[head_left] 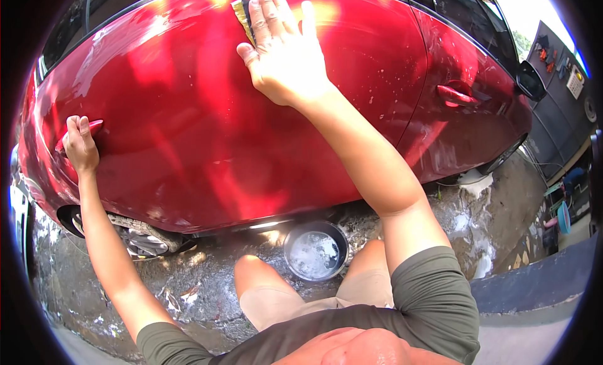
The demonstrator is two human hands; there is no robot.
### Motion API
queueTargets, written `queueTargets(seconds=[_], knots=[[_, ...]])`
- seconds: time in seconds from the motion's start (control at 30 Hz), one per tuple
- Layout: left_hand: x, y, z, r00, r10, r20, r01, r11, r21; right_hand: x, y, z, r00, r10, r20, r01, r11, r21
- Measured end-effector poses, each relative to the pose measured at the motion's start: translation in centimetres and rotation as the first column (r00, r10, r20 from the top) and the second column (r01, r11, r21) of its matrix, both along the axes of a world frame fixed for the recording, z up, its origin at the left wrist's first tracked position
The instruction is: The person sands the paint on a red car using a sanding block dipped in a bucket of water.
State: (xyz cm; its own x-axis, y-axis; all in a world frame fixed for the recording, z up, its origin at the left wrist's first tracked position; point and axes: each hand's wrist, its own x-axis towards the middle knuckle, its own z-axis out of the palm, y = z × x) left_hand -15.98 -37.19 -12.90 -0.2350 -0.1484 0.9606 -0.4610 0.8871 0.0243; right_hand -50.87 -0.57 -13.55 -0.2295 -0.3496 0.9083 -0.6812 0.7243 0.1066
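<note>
The side of a red car (182, 151) fills the space before me. High on its rear door, my right hand (287, 58) lies with fingers stretched out over a sponge (242, 21), pressing it to the paint. Yellow and dark edges of the sponge show beside the fingers; the rest is hidden beneath them. At the far left, my left hand (81, 148) is closed round the rear door handle (95, 124). Pale streaks and small droplets mark the paint. Between my knees, a round dark basin (341, 242) of foamy water stands on the ground.
The rear wheel (141, 239) shows below my left arm. To the right are the front door handle (457, 96) and the side mirror (531, 81). Foam patches lie on the wet concrete (502, 208). A dark panel (559, 120) with hanging tools stands at the far right.
</note>
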Motion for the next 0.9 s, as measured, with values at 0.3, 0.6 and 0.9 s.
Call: queueTargets(seconds=[0.3,0.6,0.9], knots=[[-0.9,0.2,-0.3,0.996,0.014,-0.084,-0.016,1.000,-0.023,4.2,-2.5,2.3,0.879,0.346,0.328,-0.365,0.931,-0.007],[-1.1,0.5,0.5,0.994,0.060,-0.089,-0.065,0.996,-0.058,-2.9,0.4,-0.3,0.998,0.032,0.060,-0.011,0.944,-0.331],[-0.7,0.4,0.3,0.991,-0.009,-0.131,0.005,0.999,-0.033,-4.7,3.6,-0.9,0.992,0.087,0.096,-0.057,0.958,-0.282]])
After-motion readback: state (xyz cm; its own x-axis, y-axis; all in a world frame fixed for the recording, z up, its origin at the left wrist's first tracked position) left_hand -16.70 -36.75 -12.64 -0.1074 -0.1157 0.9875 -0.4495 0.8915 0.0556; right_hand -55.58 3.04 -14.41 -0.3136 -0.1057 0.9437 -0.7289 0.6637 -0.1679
